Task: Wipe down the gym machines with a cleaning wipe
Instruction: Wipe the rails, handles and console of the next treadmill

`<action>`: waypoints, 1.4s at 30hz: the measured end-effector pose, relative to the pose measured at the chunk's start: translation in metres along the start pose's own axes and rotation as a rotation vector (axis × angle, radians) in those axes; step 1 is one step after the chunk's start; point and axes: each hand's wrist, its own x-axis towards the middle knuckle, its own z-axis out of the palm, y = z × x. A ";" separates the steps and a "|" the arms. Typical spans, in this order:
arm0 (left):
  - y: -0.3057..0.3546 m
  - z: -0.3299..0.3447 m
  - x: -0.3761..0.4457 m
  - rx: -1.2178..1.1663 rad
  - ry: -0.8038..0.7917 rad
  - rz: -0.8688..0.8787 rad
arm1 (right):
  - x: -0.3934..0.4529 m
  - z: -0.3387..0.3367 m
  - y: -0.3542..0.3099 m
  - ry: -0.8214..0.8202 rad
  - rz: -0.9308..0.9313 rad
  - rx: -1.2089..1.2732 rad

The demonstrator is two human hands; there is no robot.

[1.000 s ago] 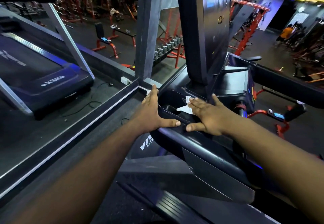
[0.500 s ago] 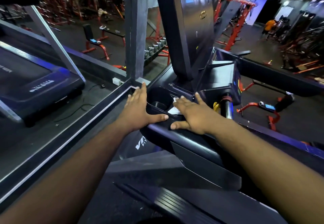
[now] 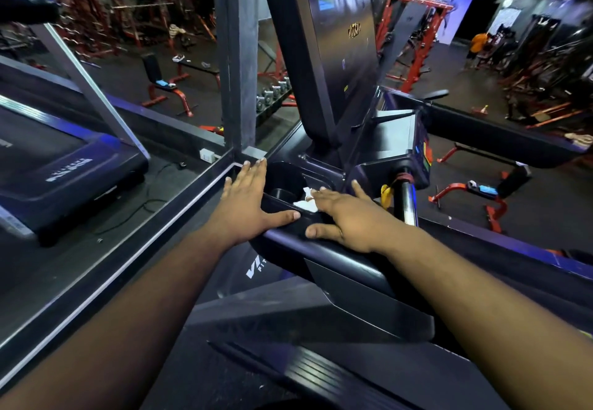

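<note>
Small white crumpled cleaning wipe sits under fingers of right hand, on the inner ledge of the black plastic treadmill console tray, just beside the round black cup-holder well. Right hand: fingers extended fwd, pressing flat on wipe, thumb out along the tray's front lip; no pinch visible. Left hand: spread flat, fingers straight, resting on tray's left edge w/ thumb on the front rim, prob. bracing. Wipe looks thin, soft, v. light, likely damp; it bunches and won't hold shape, so it prob. handles best pinned under flat fingertips and dragged w/ even pressure rather than gripped at one corner. For the cup-holder well, expect it needs wadding round 2–3 fingertips. Console plastic looks smooth, glossy, rigid; wipe should slide easily, may slip out from under the hand at the well's edge. Grey steel pillar stands just beyond the tray.
</note>
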 end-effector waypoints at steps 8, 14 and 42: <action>-0.002 0.000 -0.002 -0.065 0.005 0.002 | 0.033 -0.010 -0.008 -0.130 0.081 -0.088; -0.002 0.002 -0.004 -0.107 0.024 0.006 | 0.036 -0.015 -0.014 -0.114 -0.066 -0.134; -0.002 -0.005 0.001 -0.003 0.043 0.085 | 0.027 -0.014 -0.013 0.454 -0.107 -0.079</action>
